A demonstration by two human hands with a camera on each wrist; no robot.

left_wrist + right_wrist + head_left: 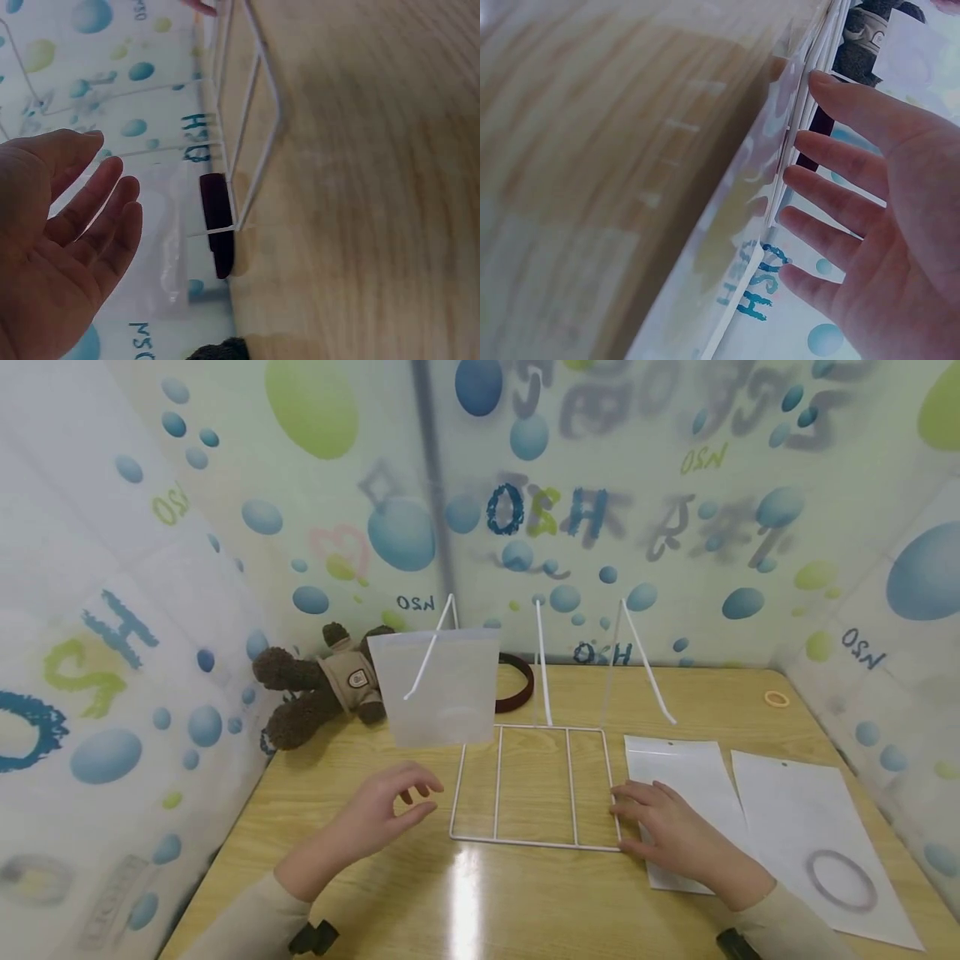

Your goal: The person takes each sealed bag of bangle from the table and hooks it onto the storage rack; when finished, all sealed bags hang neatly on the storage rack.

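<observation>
A white wire rack [525, 843] stands on the table, its base flat and three prongs rising at the back. From its left prong hangs a translucent plastic bag [450, 710]. My left hand [390, 802] hovers left of the base, fingers loosely bent and holding nothing; in the left wrist view that hand [67, 232] shows its palm. At the base's right side, my right hand [671, 831] has its fingertips along the side bar, partly covering a white flat bag [675, 760]. Spread fingers of the right hand [885, 202] appear in the right wrist view.
Another white flat bag [795, 793] lies farther right, with a grey ring [810, 868] showing on its lower part. Behind the rack are a brown teddy bear [352, 681] and a dark reddish ring [517, 702]. A small yellowish ring [777, 705] lies back right. Patterned walls enclose the table.
</observation>
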